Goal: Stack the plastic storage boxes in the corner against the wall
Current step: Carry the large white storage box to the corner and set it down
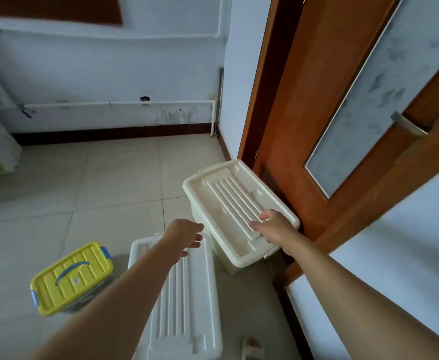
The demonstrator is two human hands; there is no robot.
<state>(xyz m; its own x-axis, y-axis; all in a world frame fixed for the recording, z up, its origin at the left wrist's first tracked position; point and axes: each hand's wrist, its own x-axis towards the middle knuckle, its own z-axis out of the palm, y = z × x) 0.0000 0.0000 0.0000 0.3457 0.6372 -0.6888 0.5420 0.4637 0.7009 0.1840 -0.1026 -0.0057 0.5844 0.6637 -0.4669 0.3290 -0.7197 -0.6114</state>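
the wooden door (pixel 325 105) with its frosted pane fills the right side, and the far corner (pixel 217 126), where the pale walls meet above a dark skirting, lies well beyond the boxes across bare tile floor (pixel 96 183). the cream box (pixel 236 211) sits lidded right beside the door, skewed to the walls; the white box (pixel 184 294) stands close in front of it, nearer the person, and the yellow-lidded box (pixel 70 278) with a blue handle sits off to the left. the right hand (pixel 273 227) rests on the near end of the cream lid, fingers fairly straight, pressing rather than clasping. the left hand (pixel 186 236) hovers loose and empty over the white box, reaching toward the cream box's near side. it looks like the cream box goes first, as the base. to do this well, the left hand should find the rim opposite the right, so the box lifts level, then set it square into the corner with both sides touching the walls.
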